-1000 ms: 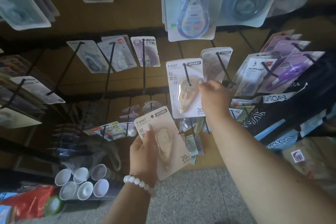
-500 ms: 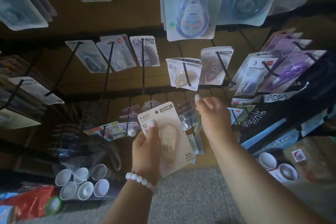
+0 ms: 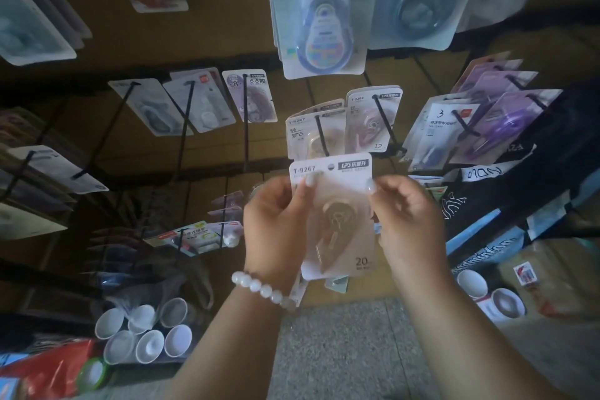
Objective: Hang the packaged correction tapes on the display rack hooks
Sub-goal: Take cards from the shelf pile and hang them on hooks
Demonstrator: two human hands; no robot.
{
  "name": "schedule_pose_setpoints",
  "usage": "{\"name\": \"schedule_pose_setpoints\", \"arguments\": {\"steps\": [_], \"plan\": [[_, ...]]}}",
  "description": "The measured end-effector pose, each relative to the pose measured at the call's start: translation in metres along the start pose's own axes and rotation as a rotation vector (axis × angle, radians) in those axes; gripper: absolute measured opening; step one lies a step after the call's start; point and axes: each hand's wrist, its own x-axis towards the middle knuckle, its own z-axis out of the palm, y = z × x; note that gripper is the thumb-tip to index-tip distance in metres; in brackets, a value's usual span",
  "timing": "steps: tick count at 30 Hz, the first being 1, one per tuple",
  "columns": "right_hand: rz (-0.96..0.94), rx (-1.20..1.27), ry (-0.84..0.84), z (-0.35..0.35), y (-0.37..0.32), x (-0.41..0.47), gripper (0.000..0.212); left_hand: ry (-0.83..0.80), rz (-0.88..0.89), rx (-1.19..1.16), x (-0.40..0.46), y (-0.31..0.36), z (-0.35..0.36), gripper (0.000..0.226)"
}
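Observation:
A beige packaged correction tape point(image 3: 337, 221), marked T-9267, is held upright in front of the rack. My left hand point(image 3: 276, 224) pinches its left edge with the thumb on the card's front. My right hand point(image 3: 406, 221) pinches the right edge near the top. Just above it a black hook point(image 3: 321, 136) carries matching T-9267 packs point(image 3: 303, 133). The held card's hanging hole sits below that hook's tip, apart from it.
Other hooks hold packs: a T-9264 pack point(image 3: 370, 120) to the right, purple packs point(image 3: 500, 120) further right, a large blue-white tape pack point(image 3: 324, 10) overhead, grey packs point(image 3: 175, 107) on the left. White cups point(image 3: 143, 331) stand on the floor, lower left. Black bags point(image 3: 506, 191) hang on the right.
My right hand has come down from the hook and taken the right edge of the pack in my left hand. The pack rose to the middle, under the hook.

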Motion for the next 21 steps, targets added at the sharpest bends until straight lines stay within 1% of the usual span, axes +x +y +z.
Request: {"name": "schedule_pose_setpoints", "arguments": {"steps": [5, 14, 21], "plan": [[0.002, -0.075, 0.025, 0.004, 0.0, 0.018, 0.006, 0.044, 0.017, 0.08, 0.017, 0.004, 0.012, 0.044], [-0.024, -0.064, 0.013, 0.011, 0.003, 0.027, 0.005, 0.088, -0.004, 0.071, 0.023, -0.004, 0.017, 0.04], [-0.04, -0.06, -0.034, 0.012, 0.004, 0.028, 0.005, 0.099, -0.008, 0.07, 0.025, -0.007, 0.015, 0.027]]}}
